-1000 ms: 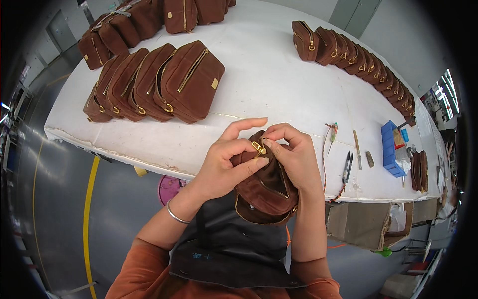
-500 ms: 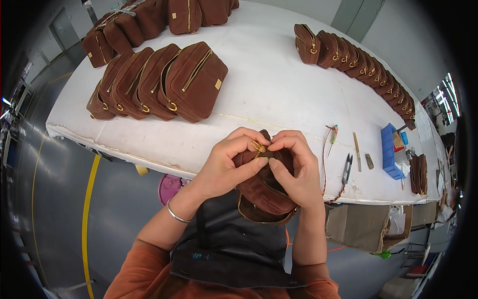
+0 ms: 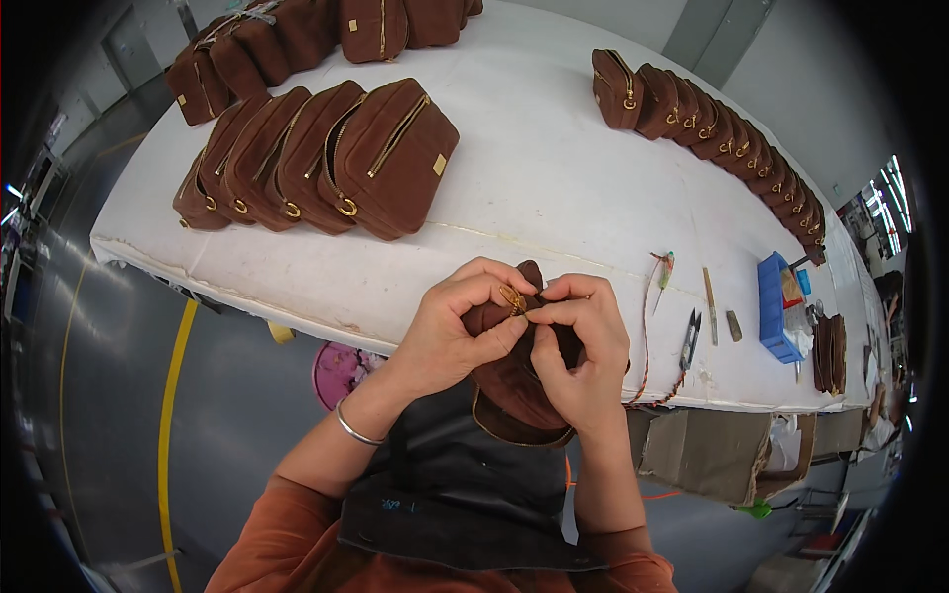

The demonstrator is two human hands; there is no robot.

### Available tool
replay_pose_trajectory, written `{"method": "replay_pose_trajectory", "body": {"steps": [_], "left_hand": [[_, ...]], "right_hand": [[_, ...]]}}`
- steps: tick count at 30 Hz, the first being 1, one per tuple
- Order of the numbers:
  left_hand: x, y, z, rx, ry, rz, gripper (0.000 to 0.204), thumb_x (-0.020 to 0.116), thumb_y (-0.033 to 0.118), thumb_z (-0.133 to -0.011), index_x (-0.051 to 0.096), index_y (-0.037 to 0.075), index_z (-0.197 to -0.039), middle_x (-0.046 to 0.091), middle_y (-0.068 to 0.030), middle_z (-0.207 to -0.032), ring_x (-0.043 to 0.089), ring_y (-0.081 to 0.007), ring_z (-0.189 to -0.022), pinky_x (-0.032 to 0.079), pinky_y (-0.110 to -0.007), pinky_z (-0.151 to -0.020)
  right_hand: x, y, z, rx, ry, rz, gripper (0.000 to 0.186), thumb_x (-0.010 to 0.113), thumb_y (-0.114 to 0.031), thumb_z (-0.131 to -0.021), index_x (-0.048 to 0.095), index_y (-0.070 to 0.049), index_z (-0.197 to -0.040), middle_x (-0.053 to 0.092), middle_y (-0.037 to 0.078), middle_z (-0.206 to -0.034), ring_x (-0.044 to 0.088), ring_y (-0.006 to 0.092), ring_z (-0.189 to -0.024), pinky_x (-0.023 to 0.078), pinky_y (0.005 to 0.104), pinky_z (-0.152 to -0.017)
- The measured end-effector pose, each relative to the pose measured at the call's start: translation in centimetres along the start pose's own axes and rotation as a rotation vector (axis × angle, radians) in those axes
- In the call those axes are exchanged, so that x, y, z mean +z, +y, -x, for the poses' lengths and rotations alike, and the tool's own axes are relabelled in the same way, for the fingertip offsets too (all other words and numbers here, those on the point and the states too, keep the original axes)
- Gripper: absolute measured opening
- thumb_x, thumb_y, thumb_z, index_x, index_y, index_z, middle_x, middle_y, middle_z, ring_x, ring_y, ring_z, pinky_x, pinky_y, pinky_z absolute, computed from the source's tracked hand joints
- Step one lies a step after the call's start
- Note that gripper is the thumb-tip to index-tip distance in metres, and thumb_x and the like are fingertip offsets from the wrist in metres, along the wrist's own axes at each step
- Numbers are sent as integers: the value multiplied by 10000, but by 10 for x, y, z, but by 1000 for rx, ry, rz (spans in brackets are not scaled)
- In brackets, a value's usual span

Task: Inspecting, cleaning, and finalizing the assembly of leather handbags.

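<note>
Far off beyond the left hand, I can see a leaning row of brown bags (image 3: pixel 321 133) standing on the white table (image 3: pixel 534 198). Below and left of that hand, a pink bin (image 3: pixel 334 374) sits at the table's edge. The left hand (image 3: pixel 440 331), a silver bangle (image 3: pixel 358 423) at its wrist, pinches the top end of a small brown bag (image 3: pixel 509 390) between thumb and forefinger, right at a gold metal fitting (image 3: pixel 512 299). The bag hangs below both hands, in front of the dark apron (image 3: pixel 445 494). The right hand (image 3: pixel 588 346) has its fingers bent in, tips beside that fitting; what they grip, I can't tell. Right of it lie a green-handled tool (image 3: pixel 666 267) and dark snips (image 3: pixel 690 341), then a blue tray (image 3: pixel 771 321).
</note>
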State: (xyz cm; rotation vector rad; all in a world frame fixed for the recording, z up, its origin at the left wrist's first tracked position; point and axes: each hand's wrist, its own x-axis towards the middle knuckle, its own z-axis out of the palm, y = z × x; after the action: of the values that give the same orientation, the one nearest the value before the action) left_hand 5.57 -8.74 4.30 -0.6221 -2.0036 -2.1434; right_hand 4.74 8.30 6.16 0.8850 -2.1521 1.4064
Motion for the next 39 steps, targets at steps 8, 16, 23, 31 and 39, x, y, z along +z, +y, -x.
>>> {"method": "replay_pose_trajectory", "body": {"steps": [8, 16, 23, 31, 39], "left_hand": [[-1, -3, 0, -86, 52, 35, 28, 614, 13, -880, 614, -12, -866, 569, -37, -1104, 483, -26, -807, 423, -197, -707], [13, 6, -1, 9, 88, -54, 31, 596, -35, -863, 608, -30, -891, 542, -28, -1109, 460, -7, -764, 400, -170, -649], [18, 12, 0, 19, 77, -232, 107, 609, -50, -808, 621, -26, -912, 551, -47, -1106, 508, -33, -786, 433, -183, -649], [22, 16, 1, 91, 89, -391, 160, 651, -50, -764, 624, -24, -919, 587, -85, -1092, 594, -138, -891, 482, -245, -755], [20, 16, 7, 74, 97, -424, 155, 663, -41, -756, 629, -23, -906, 614, -100, -1085, 621, -178, -918, 497, -281, -785]], "right_hand": [[2, -2, 13, 12, -2, -19, 294, 613, 98, -739, 680, -5, -1006, 575, 135, -1052, 609, 256, -923, 499, 310, -779], [-14, -20, -3, 86, 4, 117, 187, 687, 22, -793, 670, -15, -975, 650, 108, -912, 633, 273, -816, 516, 350, -794], [-22, -23, -11, -149, -70, 441, 132, 688, 8, -797, 682, -25, -924, 658, 86, -850, 630, 280, -774, 514, 433, -855], [-20, -32, -12, -210, -131, 634, 136, 707, -3, -746, 646, -43, -861, 626, 59, -785, 629, 234, -755, 495, 458, -881], [-14, -4, -7, -230, -41, 443, 152, 702, -9, -699, 594, -57, -795, 592, 51, -736, 604, 232, -717, 475, 419, -854]]}}
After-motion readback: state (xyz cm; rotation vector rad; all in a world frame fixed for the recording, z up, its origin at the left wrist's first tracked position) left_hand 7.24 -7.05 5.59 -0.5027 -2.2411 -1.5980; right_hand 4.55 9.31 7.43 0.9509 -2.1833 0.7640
